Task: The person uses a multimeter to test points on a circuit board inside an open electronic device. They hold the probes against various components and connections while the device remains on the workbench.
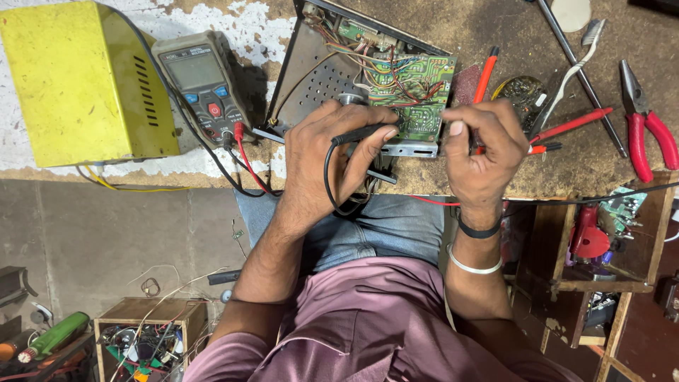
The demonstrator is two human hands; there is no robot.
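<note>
An opened metal chassis [304,67] lies on the worn bench with a green circuit board [417,92] and tangled coloured wires inside. My left hand [332,159] grips a black meter probe [364,132], its tip against the board's near edge. My right hand [481,152] is closed on a red probe [485,76] that sticks out above the fingers at the board's right side. Both leads run back to a grey multimeter [201,85] standing left of the chassis.
A yellow metal box [81,81] sits at the bench's left end. Red-handled pliers [647,131], a white toothbrush [573,67], a metal rod and a red screwdriver [569,125] lie to the right. A wooden drawer of parts [608,240] hangs below; a box of wires [145,339] stands on the floor.
</note>
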